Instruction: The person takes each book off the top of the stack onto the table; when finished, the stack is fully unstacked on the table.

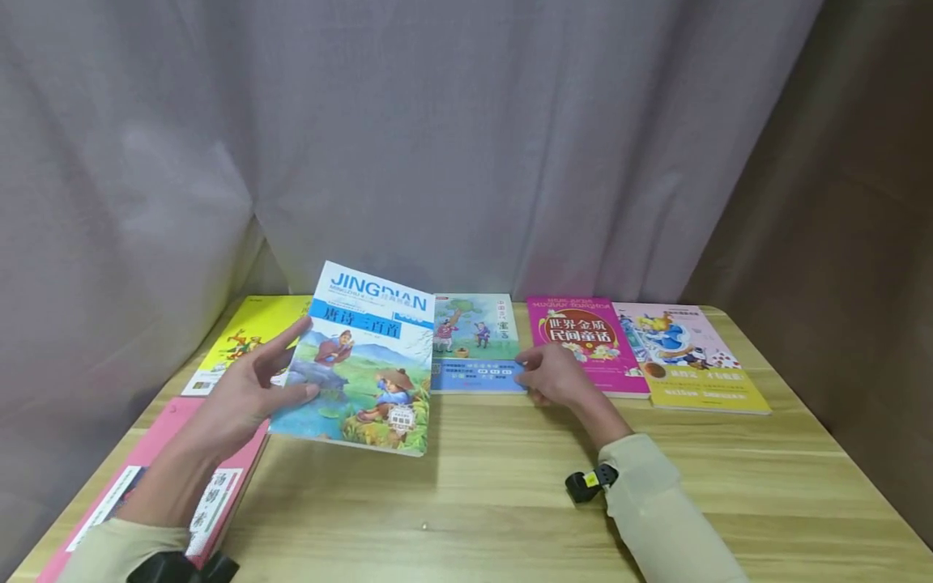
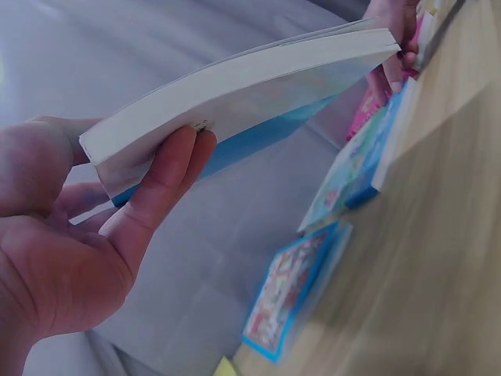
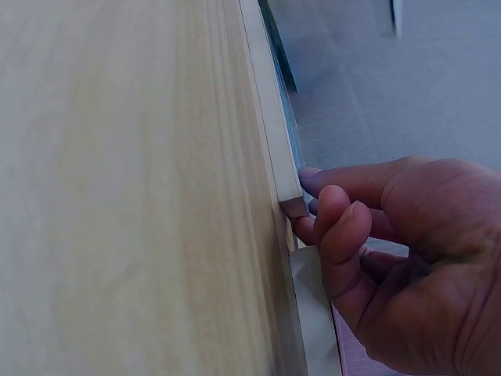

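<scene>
My left hand (image 1: 244, 389) grips a paperback book (image 1: 357, 364) by its left edge, thumb on the illustrated cover. The paperback is raised and tilted over the table, its front facing me; the left wrist view shows its white page edges and fingers behind it. With the thumb on top and fingers at the side, my right hand (image 1: 557, 374) pinches the lower right corner of a green-and-blue book (image 1: 477, 376). That book lies at the back of the table, its left part hidden behind the raised paperback. In the right wrist view, the fingertips (image 3: 310, 178) meet its corner.
A magenta book (image 1: 583, 348) and a pink-and-yellow book (image 1: 688, 360) lie on the right. At left are a yellow book (image 1: 255, 324) and a pink book (image 1: 156, 429), partly under my left forearm. A blue-bordered book (image 2: 290, 290) shows in the left wrist view. A grey curtain (image 1: 437, 146) hangs behind.
</scene>
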Demonstrator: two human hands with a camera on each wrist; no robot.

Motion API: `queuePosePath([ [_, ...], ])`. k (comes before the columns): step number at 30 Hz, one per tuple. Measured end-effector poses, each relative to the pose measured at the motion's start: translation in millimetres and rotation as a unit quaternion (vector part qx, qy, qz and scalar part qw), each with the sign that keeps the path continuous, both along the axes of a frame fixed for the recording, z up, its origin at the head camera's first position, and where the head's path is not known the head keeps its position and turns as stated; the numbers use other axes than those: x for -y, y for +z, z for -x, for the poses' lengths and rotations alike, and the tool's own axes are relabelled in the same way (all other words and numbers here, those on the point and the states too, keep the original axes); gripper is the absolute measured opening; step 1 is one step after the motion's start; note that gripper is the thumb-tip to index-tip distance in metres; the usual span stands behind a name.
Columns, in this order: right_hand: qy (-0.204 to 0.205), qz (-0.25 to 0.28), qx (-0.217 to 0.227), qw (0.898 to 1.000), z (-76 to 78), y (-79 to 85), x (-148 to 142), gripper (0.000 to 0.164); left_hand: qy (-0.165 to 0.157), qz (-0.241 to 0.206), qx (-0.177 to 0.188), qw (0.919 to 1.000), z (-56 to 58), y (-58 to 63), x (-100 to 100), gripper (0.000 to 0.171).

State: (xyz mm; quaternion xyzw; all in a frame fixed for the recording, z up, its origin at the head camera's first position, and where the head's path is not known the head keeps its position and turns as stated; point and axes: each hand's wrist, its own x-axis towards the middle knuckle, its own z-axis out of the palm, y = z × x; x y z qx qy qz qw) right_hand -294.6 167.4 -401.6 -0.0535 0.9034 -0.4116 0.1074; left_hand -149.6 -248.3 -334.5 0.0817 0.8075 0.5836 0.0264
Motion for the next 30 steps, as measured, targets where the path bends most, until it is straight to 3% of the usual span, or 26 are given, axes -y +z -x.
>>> queuePosePath([
  [6,0.002,0.002,0.011,1.000,-2.3,1.4,3,0.049,-0.010,-0.026,0.018,0.9995,-23.7,-16.8,16,0.092],
  [12,0.001,0.001,0.013,1.000,-2.9,1.5,4,0.048,-0.006,-0.036,0.052,0.9980,-43.3,-43.7,26,0.093],
  [19,0.004,0.004,0.010,1.000,-1.6,3.8,3,0.050,0.005,-0.016,0.107,0.9941,-50.7,-75.0,31,0.094],
  [24,-0.002,0.003,0.017,1.000,-3.2,2.0,2,0.050,-0.009,0.007,0.124,0.9922,-51.7,-82.3,34,0.096],
  [30,-0.004,0.001,0.011,1.000,-4.0,4.8,-1,0.049,-0.016,0.052,0.131,0.9898,-57.0,-79.5,32,0.098],
])
